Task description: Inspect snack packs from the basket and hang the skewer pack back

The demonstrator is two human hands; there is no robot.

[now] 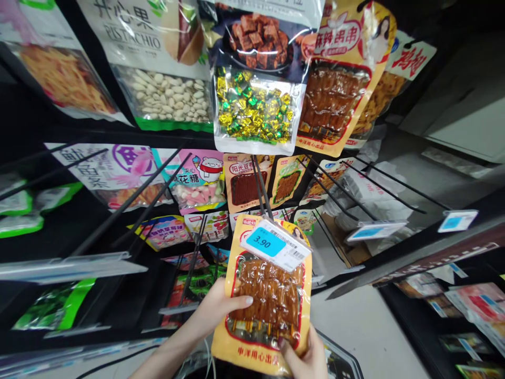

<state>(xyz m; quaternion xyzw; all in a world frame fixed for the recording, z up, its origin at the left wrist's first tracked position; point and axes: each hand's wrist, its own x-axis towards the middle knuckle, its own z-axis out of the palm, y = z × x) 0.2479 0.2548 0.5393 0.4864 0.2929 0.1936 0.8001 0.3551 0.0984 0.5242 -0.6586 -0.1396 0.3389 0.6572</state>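
Both hands hold a yellow snack packet [268,300] with a clear window showing brown skewered pieces. My left hand [224,305] grips its left edge, thumb across the front and fingers hidden behind. My right hand [305,355] pinches the lower right, thumb on the front. A price tag reading 3.90 [272,245], on the end of a display hook [262,189], covers the packet's upper part. Whether the packet hangs on that hook is hidden by the tag. Behind it, a smaller orange packet [245,184] hangs on the rack.
Above hang a pistachio bag [169,97], a bag of gold and green wrapped pieces [254,110] and another yellow skewer packet [335,100]. Long black hooks [339,184] jut toward me, some ending in price tags [376,230]. Clear plastic-wrapped goods [366,189] lie at right; another shelf [453,316] stands lower right.
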